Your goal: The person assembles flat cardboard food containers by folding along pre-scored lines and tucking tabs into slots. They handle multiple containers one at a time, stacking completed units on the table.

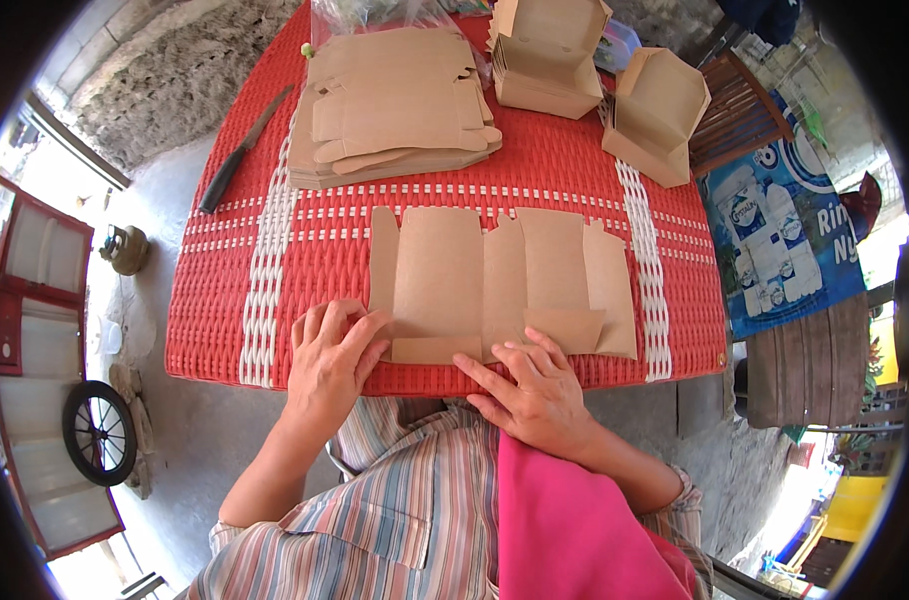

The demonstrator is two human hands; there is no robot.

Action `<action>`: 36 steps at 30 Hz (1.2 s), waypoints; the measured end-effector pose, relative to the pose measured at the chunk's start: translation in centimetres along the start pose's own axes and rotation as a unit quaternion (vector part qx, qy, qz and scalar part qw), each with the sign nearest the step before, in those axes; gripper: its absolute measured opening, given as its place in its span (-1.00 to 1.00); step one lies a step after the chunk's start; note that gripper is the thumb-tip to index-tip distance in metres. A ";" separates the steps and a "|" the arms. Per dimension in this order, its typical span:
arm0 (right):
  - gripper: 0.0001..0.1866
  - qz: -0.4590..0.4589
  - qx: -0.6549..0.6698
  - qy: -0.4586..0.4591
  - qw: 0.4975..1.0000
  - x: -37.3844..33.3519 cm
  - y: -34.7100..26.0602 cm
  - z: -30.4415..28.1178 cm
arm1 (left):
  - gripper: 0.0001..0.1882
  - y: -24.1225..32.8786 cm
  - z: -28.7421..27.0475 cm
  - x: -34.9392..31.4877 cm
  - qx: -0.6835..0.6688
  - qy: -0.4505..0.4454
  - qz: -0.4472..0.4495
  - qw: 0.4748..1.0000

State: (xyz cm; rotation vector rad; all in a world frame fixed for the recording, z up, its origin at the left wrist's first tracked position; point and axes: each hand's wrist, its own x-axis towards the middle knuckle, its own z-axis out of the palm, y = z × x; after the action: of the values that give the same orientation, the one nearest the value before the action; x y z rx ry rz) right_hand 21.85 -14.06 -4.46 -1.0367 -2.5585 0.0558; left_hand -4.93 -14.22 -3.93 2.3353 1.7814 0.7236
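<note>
An unfolded brown cardboard box blank (440,270) lies in front of me at the near edge of the red woven table, its panels creased and two flaps along its near side bent inward. My left hand (335,350) has curled fingers with thumb and index at the blank's lower left corner, pinching the edge there. With fingers spread, my right hand (530,385) rests on the near edge by the middle flaps. Behind the blank is a stack of flat box blanks (400,105). Two folded boxes with raised lids, a farther box (545,75) and a nearer box (655,115), stand at the back right.
A dark-handled knife (240,160) lies on the left of the red woven table (215,310). Clear plastic bags (375,15) sit behind the stack. A wooden chair (740,110) and a blue printed banner (775,230) are at the right; a wheeled cart (50,370) stands left.
</note>
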 end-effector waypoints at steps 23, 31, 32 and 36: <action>-0.72 -0.094 0.290 -0.001 0.952 1.4 1.2 -5.9 | 0.09 -1.3 -1.5 0.3 -0.441 0.044 -0.015 0.896; -0.73 -0.010 0.187 0.117 0.975 0.0 4.3 -5.1 | -0.84 0.2 -3.1 0.4 -0.029 0.230 0.192 0.954; -0.76 0.029 0.192 0.132 0.972 0.3 5.0 -4.7 | -0.83 0.5 -3.1 -0.2 0.049 0.241 0.208 0.947; -0.58 0.139 0.076 0.249 0.955 0.5 8.0 -3.6 | -0.72 2.8 -1.0 -1.2 0.164 0.242 0.180 0.939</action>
State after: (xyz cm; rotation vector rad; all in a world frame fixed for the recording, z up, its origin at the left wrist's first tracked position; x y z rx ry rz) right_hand 28.15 -8.26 -2.35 -1.1690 -1.9180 0.0559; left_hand -3.14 -16.39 -2.40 2.9595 1.7678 1.2310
